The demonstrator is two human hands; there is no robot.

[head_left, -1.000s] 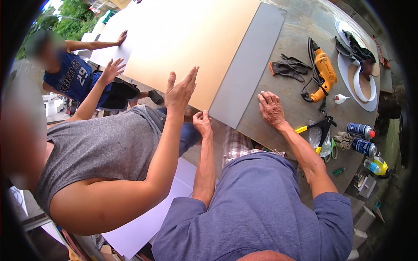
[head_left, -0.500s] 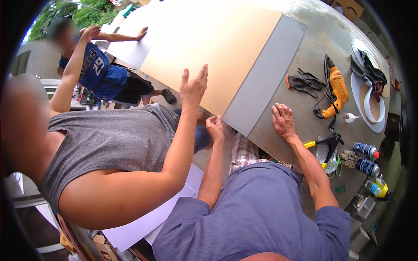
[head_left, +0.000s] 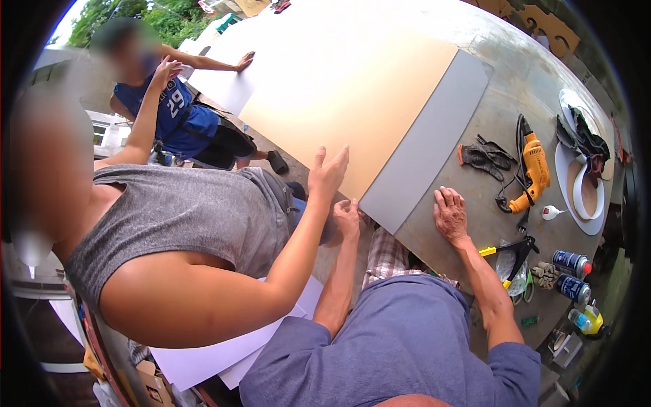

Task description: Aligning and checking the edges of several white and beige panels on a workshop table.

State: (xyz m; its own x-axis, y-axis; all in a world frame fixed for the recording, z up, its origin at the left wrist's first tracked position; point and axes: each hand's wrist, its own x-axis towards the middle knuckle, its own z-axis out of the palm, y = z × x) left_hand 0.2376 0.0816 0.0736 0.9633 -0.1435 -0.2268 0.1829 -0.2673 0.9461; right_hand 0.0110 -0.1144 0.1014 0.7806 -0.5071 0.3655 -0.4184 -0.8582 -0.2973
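A large tan sheet (head_left: 352,136) lies over a grey sheet (head_left: 430,139) on the metal-topped table (head_left: 468,224). My left hand (head_left: 346,218) is at the near corner of the tan sheet, its fingers closed together on the edge. To the right of the grey sheet, my right hand (head_left: 451,214) rests palm down on the bare tabletop, fingers stretched out and holding nothing. Just above my left hand, a co-worker's raised hand (head_left: 329,173) in front of the tan sheet is open. That person wears a grey sleeveless top (head_left: 183,217).
An orange drill (head_left: 536,166), dark gloves (head_left: 485,156), a small white bottle (head_left: 552,212), a yellow-and-black clamp (head_left: 519,258) and blue spray cans (head_left: 571,263) lie at the right. Curved white pieces (head_left: 576,193) lie beyond. A person in a blue jersey (head_left: 173,115) stands far left, one hand on the sheet.
The view has shifted, so the whole scene sits lower and further right. My hands keep their places by the sheets. The nearer co-worker's raised hand has come slightly closer to my left hand.
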